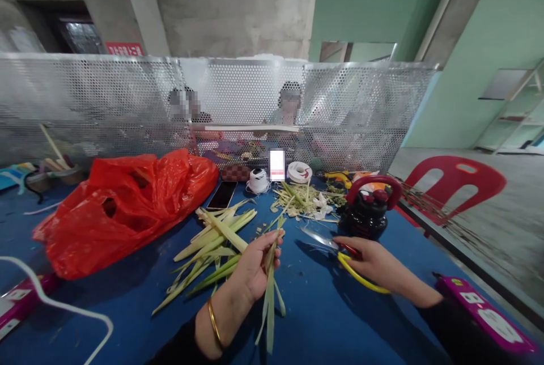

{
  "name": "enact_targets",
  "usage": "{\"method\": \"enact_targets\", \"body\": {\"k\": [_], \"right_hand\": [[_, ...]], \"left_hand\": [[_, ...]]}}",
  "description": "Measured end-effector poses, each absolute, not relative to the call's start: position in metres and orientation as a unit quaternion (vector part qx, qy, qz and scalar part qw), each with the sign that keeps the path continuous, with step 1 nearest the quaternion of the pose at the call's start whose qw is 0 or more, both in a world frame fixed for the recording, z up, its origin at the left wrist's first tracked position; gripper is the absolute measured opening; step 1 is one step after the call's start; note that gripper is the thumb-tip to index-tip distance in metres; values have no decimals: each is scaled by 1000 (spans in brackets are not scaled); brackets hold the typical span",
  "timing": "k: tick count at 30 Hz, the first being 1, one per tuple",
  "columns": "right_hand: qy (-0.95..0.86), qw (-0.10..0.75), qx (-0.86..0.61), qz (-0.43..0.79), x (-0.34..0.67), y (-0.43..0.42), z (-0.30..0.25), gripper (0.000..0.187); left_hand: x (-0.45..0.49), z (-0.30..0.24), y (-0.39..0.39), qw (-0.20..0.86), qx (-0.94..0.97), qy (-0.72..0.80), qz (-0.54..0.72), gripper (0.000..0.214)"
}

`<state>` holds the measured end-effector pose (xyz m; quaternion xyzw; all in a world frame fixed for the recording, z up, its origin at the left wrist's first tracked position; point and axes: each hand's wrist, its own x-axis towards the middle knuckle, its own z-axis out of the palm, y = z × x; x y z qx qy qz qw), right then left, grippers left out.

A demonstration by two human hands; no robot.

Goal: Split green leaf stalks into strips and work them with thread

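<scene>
My left hand [259,260], with a gold bangle [214,322] at the wrist, is closed around a thin bundle of pale green leaf strips [269,308]. The strips' long ends hang down below the fist. In my right hand [369,260] is a pair of scissors [325,238] with yellow and red handles, blades pointing left toward the bundle but apart from it. Left of my left hand lies a pile of pale green husk-like leaves [212,243]. Behind both hands sits a heap of small plant trimmings [297,198].
A red plastic bag [140,206] fills the left of the blue table [323,319]. Along the back are a phone [222,195], a white thread spool [257,181], a tape roll [300,172] and a dark kettle-like pot [365,215]. A perforated metal screen [246,93] stands behind, with people beyond it.
</scene>
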<state>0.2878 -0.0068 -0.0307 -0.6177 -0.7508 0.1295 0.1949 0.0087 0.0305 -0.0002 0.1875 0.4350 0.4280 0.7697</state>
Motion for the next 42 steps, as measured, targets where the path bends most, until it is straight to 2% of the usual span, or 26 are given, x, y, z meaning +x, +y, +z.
{"method": "enact_targets", "body": {"k": [4,9,21,26,30,37,42], "right_hand": [[-761,158,-606,168,321,-49,-20,40],[-724,154,-651,167,332,-79,-24,42],[-701,117,-701,53,286,-19,-46,46],[-727,160,-662,91,285,-25,-33,44],[-761,133,-619,140,288,-52,-32,47],[-780,91,-615,70,281,-49,-15,24],[-756,170,-625,95,274,1,-20,20]], "left_hand": [[11,2,27,779,183,431,418,18],[14,0,24,784,185,430,407,18],[15,-2,24,778,186,442,406,15],[14,0,24,781,177,441,406,14],[14,2,23,784,179,439,400,14],[16,-3,24,780,188,445,397,13],[16,-3,25,777,187,450,398,12]]}}
